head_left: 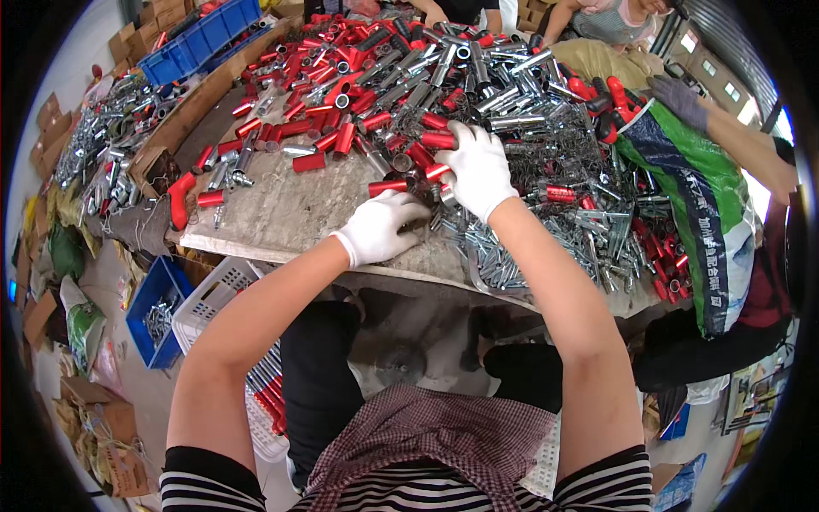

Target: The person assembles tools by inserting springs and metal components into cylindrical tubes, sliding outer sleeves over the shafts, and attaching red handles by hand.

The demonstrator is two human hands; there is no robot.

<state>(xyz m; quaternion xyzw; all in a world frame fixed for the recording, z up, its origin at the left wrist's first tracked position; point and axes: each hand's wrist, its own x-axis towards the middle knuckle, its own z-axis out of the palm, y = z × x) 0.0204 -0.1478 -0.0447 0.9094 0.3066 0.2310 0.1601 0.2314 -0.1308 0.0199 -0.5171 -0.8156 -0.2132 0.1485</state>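
Red cylindrical metal tubes (309, 162) lie loose across the worn, pale tabletop (281, 209). Left to right: slender red-and-silver rods (267, 381), apparently finished, fill a white perforated plastic basket (270, 445); bare tabletop offers room; the white-gloved left hand (382, 229) curls, contents hidden; the white-gloved right hand (479, 169) bends at the tubes, grip unclear; silver pins (499, 258) and wire springs (559, 145), seemingly unused, crowd the right.

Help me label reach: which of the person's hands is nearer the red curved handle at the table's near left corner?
Left. The left hand is right of the red curved handle, across the tabletop; the right hand is farther right and farther forward.
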